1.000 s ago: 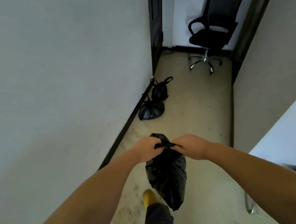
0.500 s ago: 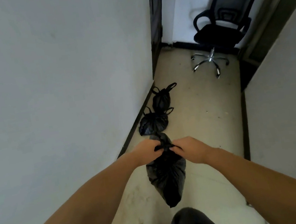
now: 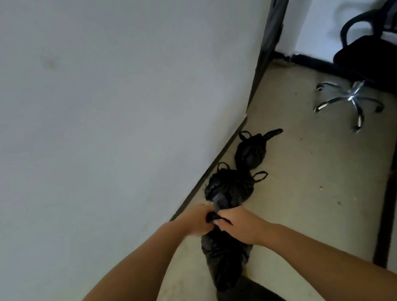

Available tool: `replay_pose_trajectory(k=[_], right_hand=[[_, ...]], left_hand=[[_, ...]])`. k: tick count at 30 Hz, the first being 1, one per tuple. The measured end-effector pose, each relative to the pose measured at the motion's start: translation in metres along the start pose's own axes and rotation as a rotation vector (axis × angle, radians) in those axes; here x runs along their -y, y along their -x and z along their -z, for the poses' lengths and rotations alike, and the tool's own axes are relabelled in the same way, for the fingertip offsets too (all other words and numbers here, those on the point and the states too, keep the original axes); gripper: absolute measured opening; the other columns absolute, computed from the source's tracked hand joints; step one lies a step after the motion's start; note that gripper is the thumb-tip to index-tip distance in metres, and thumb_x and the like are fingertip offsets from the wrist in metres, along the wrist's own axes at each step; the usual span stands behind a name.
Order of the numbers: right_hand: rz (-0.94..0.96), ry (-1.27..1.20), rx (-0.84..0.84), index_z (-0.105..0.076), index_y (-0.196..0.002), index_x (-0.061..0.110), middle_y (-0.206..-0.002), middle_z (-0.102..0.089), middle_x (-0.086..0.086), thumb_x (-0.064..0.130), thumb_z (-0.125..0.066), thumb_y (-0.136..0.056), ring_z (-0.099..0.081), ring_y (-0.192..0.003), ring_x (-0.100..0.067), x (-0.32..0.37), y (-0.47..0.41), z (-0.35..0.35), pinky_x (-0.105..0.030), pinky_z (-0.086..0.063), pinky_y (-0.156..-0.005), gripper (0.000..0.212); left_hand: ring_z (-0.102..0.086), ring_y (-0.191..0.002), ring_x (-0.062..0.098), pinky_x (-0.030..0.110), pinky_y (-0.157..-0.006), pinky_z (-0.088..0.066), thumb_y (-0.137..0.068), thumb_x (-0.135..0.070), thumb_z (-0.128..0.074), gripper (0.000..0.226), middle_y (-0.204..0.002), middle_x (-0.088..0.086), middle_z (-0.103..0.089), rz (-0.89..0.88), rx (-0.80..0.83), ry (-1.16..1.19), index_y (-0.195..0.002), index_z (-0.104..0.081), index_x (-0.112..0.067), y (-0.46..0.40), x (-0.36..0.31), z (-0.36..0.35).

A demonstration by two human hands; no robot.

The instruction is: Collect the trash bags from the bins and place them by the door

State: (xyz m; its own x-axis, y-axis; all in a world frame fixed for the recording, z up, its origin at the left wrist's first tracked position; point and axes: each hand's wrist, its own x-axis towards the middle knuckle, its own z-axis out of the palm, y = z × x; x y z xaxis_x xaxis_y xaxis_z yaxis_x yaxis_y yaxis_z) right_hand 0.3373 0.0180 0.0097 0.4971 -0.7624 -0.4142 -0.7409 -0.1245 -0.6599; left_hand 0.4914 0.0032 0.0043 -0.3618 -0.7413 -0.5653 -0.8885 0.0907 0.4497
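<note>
I saw thin, crinkled black plastic with a faint sheen on the held trash bag (image 3: pixel 225 258). Just beyond it, two tied bags (image 3: pixel 229 188) looked equally glossy. Farther beyond, the chair base (image 3: pixel 350 97) was polished chrome metal; the floor (image 3: pixel 302 186) matt, speckled.

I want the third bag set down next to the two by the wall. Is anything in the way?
Nothing visible. Both hands grip the held bag just short of the near bag; the floor beside it is bare.

Both hands (image 3: pixel 198 222) (image 3: pixel 240 224) pinch black trash bag (image 3: pixel 225 258) knot
</note>
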Motion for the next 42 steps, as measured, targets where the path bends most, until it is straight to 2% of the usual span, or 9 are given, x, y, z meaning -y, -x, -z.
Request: replay_pose_trajectory(k=[5,11,15,17,19,22,27,35,42], right_hand=[[0.001,0.002,0.096,-0.043,-0.072,0.020,-0.062,-0.042,0.006,0.030,-0.039,-0.099,-0.044,-0.057,-0.015,-0.044,-0.087,-0.010,-0.026,-0.031,-0.055,0.029],[-0.019,0.009,0.034,-0.032,-0.062,0.030,-0.059,-0.043,0.004,0.032,-0.038,-0.099,-0.040,-0.050,-0.011,-0.119,-0.207,-0.054,-0.025,-0.029,-0.050,0.037],[0.032,0.031,-0.005,-0.033,-0.063,0.027,-0.057,-0.039,0.006,0.030,-0.038,-0.100,-0.037,-0.048,-0.009,-0.163,-0.262,-0.090,-0.022,-0.026,-0.047,0.037],[0.048,0.047,0.005,-0.039,-0.069,0.019,-0.059,-0.042,0.001,0.030,-0.038,-0.100,-0.040,-0.050,-0.015,-0.186,-0.276,-0.112,-0.028,-0.029,-0.051,0.033],[0.079,0.095,0.025,-0.040,-0.073,0.014,-0.063,-0.044,-0.002,0.030,-0.037,-0.100,-0.043,-0.056,-0.019,-0.212,-0.287,-0.135,-0.031,-0.029,-0.053,0.031],[0.128,0.196,0.043,-0.039,-0.075,0.014,-0.065,-0.042,0.001,0.030,-0.038,-0.100,-0.043,-0.059,-0.018,-0.250,-0.305,-0.163,-0.029,-0.027,-0.053,0.030],[0.218,0.431,0.031,-0.034,-0.070,0.019,-0.065,-0.038,0.002,0.028,-0.036,-0.100,-0.048,-0.068,-0.025,-0.300,-0.338,-0.199,-0.034,-0.032,-0.061,0.032],[0.314,0.916,0.116,-0.055,-0.112,0.008,-0.109,-0.063,-0.013,0.028,-0.033,-0.101,-0.058,-0.102,-0.032,-0.336,-0.361,-0.234,-0.037,-0.038,-0.078,0.032],[0.221,0.867,0.133,-0.045,-0.132,0.009,-0.131,-0.048,-0.010,0.037,-0.039,-0.098,-0.045,-0.122,-0.028,-0.318,-0.348,-0.204,-0.037,-0.036,-0.099,0.044]], left_hand=[[-0.050,-0.122,0.029,0.038,-0.098,-0.044,-0.092,-0.018,-0.048,0.048,-0.136,0.010,-0.047,0.121,0.143,-0.082,-0.139,-0.036,-0.020,-0.083,0.054,0.015],[-0.051,-0.120,0.024,0.034,-0.093,-0.043,-0.092,-0.009,-0.039,0.042,-0.134,0.006,-0.051,0.147,0.069,-0.258,-0.132,-0.046,-0.019,-0.211,0.132,-0.003],[-0.054,-0.110,0.024,0.033,-0.093,-0.041,-0.096,-0.015,-0.037,0.033,-0.121,0.007,-0.057,0.046,-0.079,-0.581,-0.127,-0.050,-0.014,-0.247,0.201,-0.018],[-0.059,-0.098,0.024,0.034,-0.089,-0.044,-0.091,-0.013,-0.050,0.025,-0.105,0.007,-0.063,-0.088,-0.198,-0.816,-0.114,-0.059,-0.011,-0.248,0.243,-0.022],[-0.061,-0.072,0.024,0.034,-0.075,-0.051,-0.072,-0.006,-0.067,0.009,-0.074,0.006,-0.063,-0.235,-0.317,-1.066,-0.080,-0.066,-0.010,-0.249,0.270,-0.025],[-0.056,-0.056,0.026,0.031,-0.064,-0.051,-0.063,-0.003,-0.067,0.015,-0.056,0.004,-0.055,-0.312,-0.359,-1.240,-0.058,-0.057,-0.013,-0.255,0.280,-0.030],[-0.058,-0.058,0.025,0.028,-0.062,-0.051,-0.067,-0.014,-0.056,0.009,-0.056,0.002,-0.055,-0.479,-0.505,-1.318,-0.058,-0.055,-0.014,-0.258,0.289,-0.032],[-0.059,-0.062,0.027,0.030,-0.065,-0.052,-0.076,-0.017,-0.050,0.016,-0.060,0.002,-0.060,-0.518,-0.600,-1.346,-0.065,-0.060,-0.012,-0.269,0.303,-0.036],[-0.060,-0.062,0.026,0.028,-0.070,-0.052,-0.075,-0.017,-0.053,0.013,-0.060,0.002,-0.060,-0.460,-0.531,-1.200,-0.066,-0.061,-0.013,-0.264,0.299,-0.039]])
